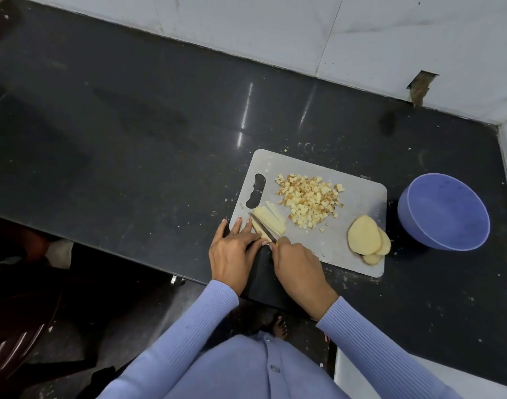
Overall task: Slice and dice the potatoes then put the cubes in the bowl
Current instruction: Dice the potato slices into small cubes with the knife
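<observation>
The right hand (297, 264) has its grip clamped on the knife (264, 228), cutting potato strips (269, 221) that the left hand's (232, 251) straight fingers press onto the cutting board (353, 194).

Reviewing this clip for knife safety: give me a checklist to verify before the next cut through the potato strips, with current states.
1. Right hand grips the knife: ok.
2. Left hand steadies the potato strips: ok.
3. Left fingertips clear of the blade: cannot tell, very close.
4. Cutting board flat on the counter: ok.
5. Bowl empty and beside the board: ok.
6. Potato slices waiting away from the cut: ok.
</observation>
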`<action>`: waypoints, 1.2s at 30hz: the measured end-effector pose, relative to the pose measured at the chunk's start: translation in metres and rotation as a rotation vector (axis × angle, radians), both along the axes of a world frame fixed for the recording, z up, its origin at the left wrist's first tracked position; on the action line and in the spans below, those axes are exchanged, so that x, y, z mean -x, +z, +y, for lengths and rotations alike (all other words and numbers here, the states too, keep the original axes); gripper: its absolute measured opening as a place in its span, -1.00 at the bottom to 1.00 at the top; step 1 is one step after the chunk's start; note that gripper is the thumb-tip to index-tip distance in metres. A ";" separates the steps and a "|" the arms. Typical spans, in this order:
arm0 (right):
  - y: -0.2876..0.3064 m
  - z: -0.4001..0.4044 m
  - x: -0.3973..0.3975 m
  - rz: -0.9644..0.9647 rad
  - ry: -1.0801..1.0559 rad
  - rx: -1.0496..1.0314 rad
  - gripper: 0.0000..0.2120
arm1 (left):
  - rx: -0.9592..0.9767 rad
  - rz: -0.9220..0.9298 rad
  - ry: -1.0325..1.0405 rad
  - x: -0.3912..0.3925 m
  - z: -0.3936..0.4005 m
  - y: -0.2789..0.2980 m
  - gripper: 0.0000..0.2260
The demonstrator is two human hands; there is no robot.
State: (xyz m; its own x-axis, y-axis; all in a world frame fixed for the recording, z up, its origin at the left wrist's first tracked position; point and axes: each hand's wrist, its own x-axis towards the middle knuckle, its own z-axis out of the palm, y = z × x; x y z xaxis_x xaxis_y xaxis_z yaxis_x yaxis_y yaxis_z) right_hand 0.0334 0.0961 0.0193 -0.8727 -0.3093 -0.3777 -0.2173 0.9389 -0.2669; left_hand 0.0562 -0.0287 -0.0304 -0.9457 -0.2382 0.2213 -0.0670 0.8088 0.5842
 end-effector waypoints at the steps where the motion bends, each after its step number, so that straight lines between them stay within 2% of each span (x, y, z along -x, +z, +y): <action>1: 0.000 0.001 0.000 0.001 0.008 -0.008 -0.67 | 0.007 -0.001 0.000 0.000 0.000 0.000 -0.89; 13: 0.004 0.050 -0.035 -0.061 0.020 -0.153 -0.75 | 0.044 0.007 -0.019 0.003 0.000 0.002 -0.89; 18: 0.001 0.046 -0.031 -0.042 -0.029 -0.104 -0.68 | 0.056 0.009 -0.022 0.005 -0.001 0.003 -0.89; 26: 0.002 0.065 -0.042 -0.066 -0.077 -0.125 -0.75 | 0.081 0.013 -0.049 0.005 -0.004 0.000 -0.88; 30: 0.002 0.068 -0.042 -0.037 -0.101 -0.062 -0.73 | 0.079 0.046 -0.092 0.003 -0.007 -0.001 -0.90; 33: 0.001 0.070 -0.039 -0.023 -0.136 -0.014 -0.70 | 0.127 0.068 -0.176 0.005 -0.016 -0.002 -0.83; 36: 0.004 0.063 -0.037 -0.016 -0.126 0.022 -0.69 | 0.134 0.079 -0.264 0.010 -0.026 -0.004 -0.96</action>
